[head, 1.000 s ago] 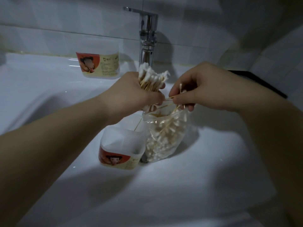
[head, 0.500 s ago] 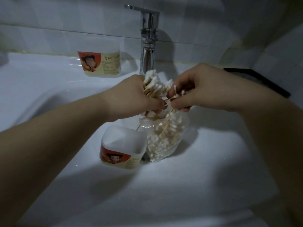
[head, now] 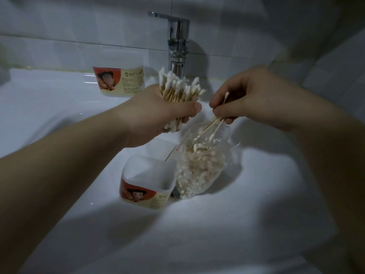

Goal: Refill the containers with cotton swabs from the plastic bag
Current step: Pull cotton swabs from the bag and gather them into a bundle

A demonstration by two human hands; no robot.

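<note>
Through the head camera, I am gripping a bundle of cotton swabs (head: pixel 177 89) in my left hand (head: pixel 158 113), fingers curled round the wooden stems, just below the tap (head: pixel 178 44). My right hand (head: pixel 250 95), right of the tap, is pinching a few loose swabs (head: pixel 215 123) over the open plastic bag (head: pixel 199 167). They are looking light, thin and slippery, so I am holding them mid-stem. The bag is holding many swabs; the near container (head: pixel 148 184) is looking almost empty; the far container (head: pixel 120 82), left of the tap, I cannot tell

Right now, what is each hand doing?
Left hand: grips a thick bundle of wooden-stemmed white cotton swabs.
Right hand: pinches a few loose swabs.
</note>
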